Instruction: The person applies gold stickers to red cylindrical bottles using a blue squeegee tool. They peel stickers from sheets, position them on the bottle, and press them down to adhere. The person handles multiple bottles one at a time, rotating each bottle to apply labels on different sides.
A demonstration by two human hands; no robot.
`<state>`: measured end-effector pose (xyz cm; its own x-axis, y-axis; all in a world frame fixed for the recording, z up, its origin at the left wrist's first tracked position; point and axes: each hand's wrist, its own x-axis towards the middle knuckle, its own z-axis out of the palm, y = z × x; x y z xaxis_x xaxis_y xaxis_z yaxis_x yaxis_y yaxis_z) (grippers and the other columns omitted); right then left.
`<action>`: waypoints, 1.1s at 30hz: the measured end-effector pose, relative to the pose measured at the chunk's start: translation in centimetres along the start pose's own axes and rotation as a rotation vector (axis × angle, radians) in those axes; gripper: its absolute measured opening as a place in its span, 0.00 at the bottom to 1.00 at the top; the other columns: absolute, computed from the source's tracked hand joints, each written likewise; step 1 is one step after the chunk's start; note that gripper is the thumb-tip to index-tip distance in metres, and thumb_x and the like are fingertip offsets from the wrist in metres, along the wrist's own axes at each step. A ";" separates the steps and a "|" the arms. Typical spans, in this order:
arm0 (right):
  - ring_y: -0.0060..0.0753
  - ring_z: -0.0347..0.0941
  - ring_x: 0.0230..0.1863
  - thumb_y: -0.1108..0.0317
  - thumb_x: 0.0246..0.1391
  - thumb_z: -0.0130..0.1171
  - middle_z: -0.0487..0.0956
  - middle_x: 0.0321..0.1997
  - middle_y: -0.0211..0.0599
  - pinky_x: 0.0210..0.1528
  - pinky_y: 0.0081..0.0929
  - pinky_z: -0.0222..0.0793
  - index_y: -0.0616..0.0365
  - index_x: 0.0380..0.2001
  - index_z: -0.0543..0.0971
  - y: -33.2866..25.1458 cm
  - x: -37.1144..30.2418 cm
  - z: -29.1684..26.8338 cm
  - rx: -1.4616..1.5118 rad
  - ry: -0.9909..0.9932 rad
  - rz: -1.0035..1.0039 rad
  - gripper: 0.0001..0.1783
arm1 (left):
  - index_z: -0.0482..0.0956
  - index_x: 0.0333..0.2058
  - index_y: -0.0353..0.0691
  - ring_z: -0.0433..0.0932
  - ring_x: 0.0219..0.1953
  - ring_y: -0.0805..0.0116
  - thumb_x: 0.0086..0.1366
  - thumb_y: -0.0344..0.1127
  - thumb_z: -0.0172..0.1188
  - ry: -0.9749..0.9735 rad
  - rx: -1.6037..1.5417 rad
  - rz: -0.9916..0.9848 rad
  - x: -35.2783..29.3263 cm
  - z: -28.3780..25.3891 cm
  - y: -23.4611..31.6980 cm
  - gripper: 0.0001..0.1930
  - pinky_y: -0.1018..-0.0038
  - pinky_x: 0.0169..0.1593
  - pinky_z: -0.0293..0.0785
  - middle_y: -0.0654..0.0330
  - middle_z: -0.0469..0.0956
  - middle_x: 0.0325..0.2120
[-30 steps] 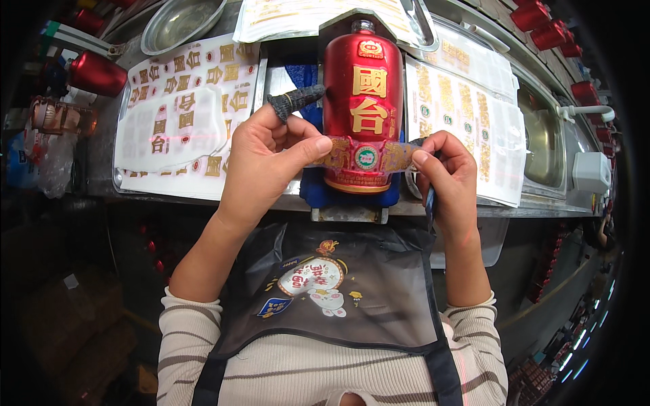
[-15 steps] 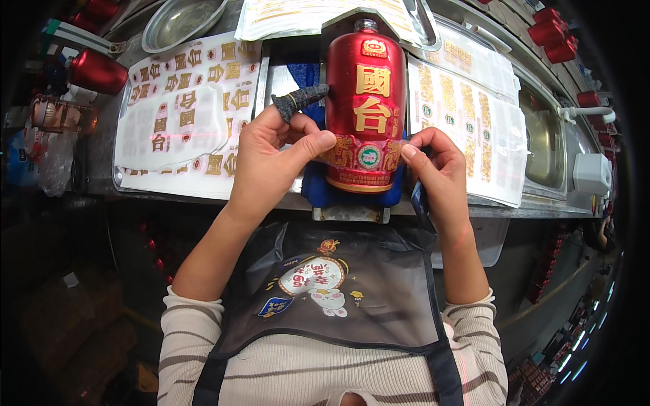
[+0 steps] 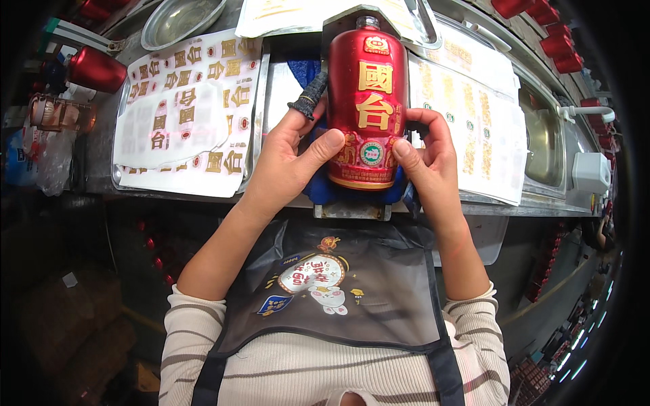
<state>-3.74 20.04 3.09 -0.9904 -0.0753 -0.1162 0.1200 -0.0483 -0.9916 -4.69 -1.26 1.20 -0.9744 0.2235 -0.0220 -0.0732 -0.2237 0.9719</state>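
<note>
A red glass bottle (image 3: 344,81) with raised gold characters lies on a blue padded rest (image 3: 321,193), its neck pointing away from me. Around its lower part runs a red-and-gold decal band (image 3: 372,154) with a round green-and-white emblem. My left hand (image 3: 288,152) is at the bottle's left side, thumb pressed on the band's left end; its index finger wears a dark finger cot (image 3: 310,96). My right hand (image 3: 435,159) closes on the right side, thumb on the band near the emblem. Under its palm shows a dark blue strip (image 3: 411,201), mostly hidden.
Sheets of gold-character decals (image 3: 227,68) lie on a tray to the left, more decal sheets (image 3: 497,155) to the right. A metal bowl (image 3: 177,20) stands at the back left. Beyond the right sheets are a water basin (image 3: 547,149) and a white container (image 3: 591,172). A red bottle (image 3: 98,70) is far left.
My thumbs have moved inward onto the band, and my right fingers have come up along the bottle's side. The left finger cot has swung more upright. The bottle has turned slightly.
</note>
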 end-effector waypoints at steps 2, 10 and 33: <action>0.20 0.79 0.38 0.65 0.58 0.66 0.70 0.55 0.44 0.40 0.14 0.74 0.62 0.56 0.66 0.1 0.0 0.0 -0.002 0.001 0.002 0.28 | 0.62 0.66 0.32 0.67 0.64 0.65 0.67 0.40 0.64 0.009 -0.012 -0.011 0.0 0.0 -0.1 0.34 0.68 0.66 0.62 0.51 0.69 0.61; 0.20 0.79 0.38 0.65 0.59 0.66 0.70 0.55 0.45 0.39 0.13 0.73 0.62 0.56 0.65 -0.1 0.1 0.3 -0.008 0.015 0.003 0.28 | 0.64 0.65 0.32 0.68 0.62 0.66 0.68 0.41 0.64 0.010 -0.054 -0.059 0.1 0.1 0.3 0.32 0.68 0.66 0.63 0.52 0.71 0.60; 0.14 0.73 0.30 0.62 0.49 0.72 0.69 0.59 0.38 0.31 0.12 0.68 0.61 0.61 0.64 -0.2 -0.6 -1.1 -0.144 -0.124 -0.040 0.40 | 0.57 0.68 0.32 0.67 0.63 0.64 0.55 0.44 0.76 -0.090 0.113 0.033 -0.5 -0.8 -0.2 0.48 0.67 0.67 0.61 0.51 0.69 0.61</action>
<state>-3.29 21.19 3.30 -0.9770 -0.1987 -0.0773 0.0607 0.0884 -0.9942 -4.38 -2.12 0.81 -0.9527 0.3029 0.0261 -0.0125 -0.1248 0.9921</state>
